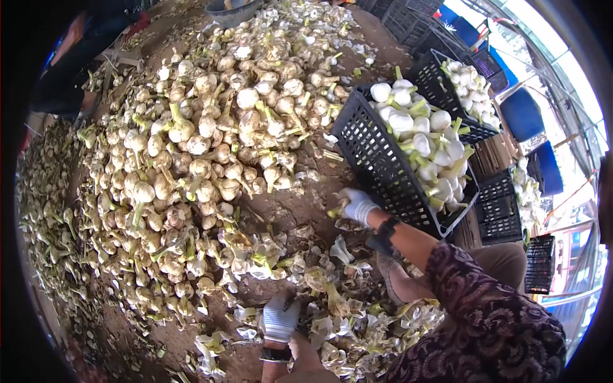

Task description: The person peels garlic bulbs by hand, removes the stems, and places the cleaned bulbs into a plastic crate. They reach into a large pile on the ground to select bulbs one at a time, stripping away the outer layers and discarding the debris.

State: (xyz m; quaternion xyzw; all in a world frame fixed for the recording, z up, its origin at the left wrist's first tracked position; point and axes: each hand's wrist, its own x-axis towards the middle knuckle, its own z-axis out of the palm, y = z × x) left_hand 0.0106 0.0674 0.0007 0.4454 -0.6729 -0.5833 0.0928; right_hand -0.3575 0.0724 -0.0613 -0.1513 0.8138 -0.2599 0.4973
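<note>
My right hand point(357, 205), in a white glove, is closed round something greenish, perhaps a garlic stem, beside the lower left side of a black crate point(373, 150). Peeled white garlic bulbs point(421, 143) with short green stems fill that crate. Lower down, my left hand point(281, 316), in a white glove with dark fingertips, is over the soil near loose peelings point(332, 300). Its fingers are bent down and partly hidden, so what it holds, if anything, cannot be seen. A large heap of unpeeled garlic point(204, 147) spreads in front of both hands.
More black crates point(485, 131) of white garlic stand at the right, with blue containers point(522, 115) behind. A dark basin point(234, 13) sits at the top. Another person's dark-clothed limb point(67, 89) shows at the upper left. My foot point(399, 281) rests among the peelings.
</note>
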